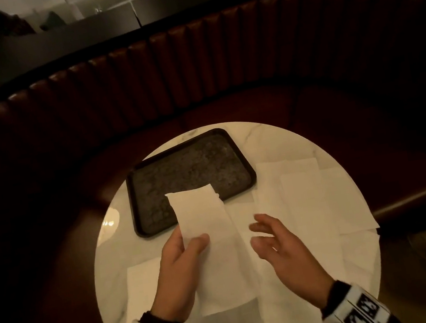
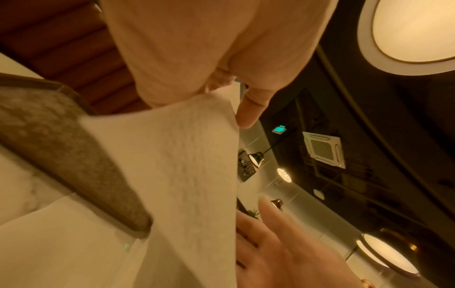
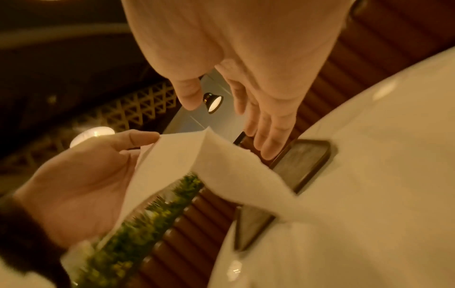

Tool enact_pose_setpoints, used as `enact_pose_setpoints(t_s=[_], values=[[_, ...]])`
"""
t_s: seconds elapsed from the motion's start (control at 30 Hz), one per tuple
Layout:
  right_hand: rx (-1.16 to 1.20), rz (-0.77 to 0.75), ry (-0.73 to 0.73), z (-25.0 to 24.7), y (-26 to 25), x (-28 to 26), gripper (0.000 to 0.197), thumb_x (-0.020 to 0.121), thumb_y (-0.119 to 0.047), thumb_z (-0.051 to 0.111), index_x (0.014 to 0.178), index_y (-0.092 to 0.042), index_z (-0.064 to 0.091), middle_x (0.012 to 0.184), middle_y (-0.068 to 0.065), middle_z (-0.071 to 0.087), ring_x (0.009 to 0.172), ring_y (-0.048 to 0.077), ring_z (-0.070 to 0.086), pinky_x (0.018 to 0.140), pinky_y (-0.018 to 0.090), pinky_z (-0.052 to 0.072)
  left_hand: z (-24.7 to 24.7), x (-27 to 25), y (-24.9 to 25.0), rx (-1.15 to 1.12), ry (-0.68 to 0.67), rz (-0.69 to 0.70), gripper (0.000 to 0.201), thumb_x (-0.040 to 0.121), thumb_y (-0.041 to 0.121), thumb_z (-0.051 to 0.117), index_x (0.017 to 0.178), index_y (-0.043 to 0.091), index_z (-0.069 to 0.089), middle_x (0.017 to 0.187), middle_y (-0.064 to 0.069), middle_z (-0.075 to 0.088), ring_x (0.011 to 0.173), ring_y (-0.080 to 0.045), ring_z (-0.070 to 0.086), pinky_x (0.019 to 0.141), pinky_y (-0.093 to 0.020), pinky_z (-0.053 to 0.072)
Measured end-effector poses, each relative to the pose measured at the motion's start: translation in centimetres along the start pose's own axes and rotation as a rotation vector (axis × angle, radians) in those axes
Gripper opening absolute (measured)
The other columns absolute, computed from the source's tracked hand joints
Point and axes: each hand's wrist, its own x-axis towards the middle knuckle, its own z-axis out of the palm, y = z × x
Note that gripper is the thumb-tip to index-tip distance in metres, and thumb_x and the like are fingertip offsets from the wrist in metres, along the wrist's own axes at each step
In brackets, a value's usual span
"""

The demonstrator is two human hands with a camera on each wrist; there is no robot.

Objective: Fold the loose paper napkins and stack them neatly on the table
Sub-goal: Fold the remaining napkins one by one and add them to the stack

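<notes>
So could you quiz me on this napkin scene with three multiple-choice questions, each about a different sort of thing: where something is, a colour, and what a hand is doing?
1. Where is the tray?
A. on the round table, beyond the hands
B. on the bench seat
C. on the floor

2. What colour is the napkin being held?
A. red
B. white
C. black

3. What is the right hand doing?
A. gripping the tray
B. pinching the napkin
C. open, holding nothing

Answers:
1 A, the tray lies on the table past both hands.
2 B, the napkin is white.
3 C, its fingers are spread and bare, while the left hand pinches the napkin.
</notes>
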Motion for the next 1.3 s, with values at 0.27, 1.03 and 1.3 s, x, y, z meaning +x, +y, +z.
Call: enact_pose_setpoints(t_s=[0.27,1.03,1.3], values=[[0.441,0.127,-0.163,2.9,-1.2,-2.0,0.024,0.097,-0.012,0.051,0.116,-0.009,0.065,0.114,0.011,0.071,0.105,0.027,0.068,0.090,0.041,0.053,0.8,-3.6,-0.1,0.216,0.003,0.044,0.019,0.093,0.012,0.057,0.107,0.023,0.062,0.102,0.006,0.072,0.093,-0.011,0.069,0.083,-0.037,0.057],[-0.477,-0.274,-0.225,-0.2,-2.6,-3.8,0.018,0.091,-0.032,0.054,0.106,-0.032,0.064,0.095,-0.014,0.070,0.088,0.000,0.063,0.076,0.020,0.051,-1.4,-0.6,4.9,0.960,-0.474,0.438,0.011,0.094,0.023,0.058,0.092,0.027,0.068,0.085,0.018,0.066,0.087,0.002,0.060,0.074,-0.012,0.046],[-0.468,-0.386,-0.103,1.3,-3.2,-2.6,0.028,0.095,-0.039,0.051,0.082,-0.020,0.069,0.068,-0.006,0.067,0.065,0.008,0.060,0.063,0.029,0.046,-1.7,-0.6,5.6,0.947,-0.241,0.505,0.010,0.091,0.023,0.061,0.091,0.028,0.070,0.086,0.018,0.067,0.086,0.005,0.059,0.073,-0.005,0.043]])
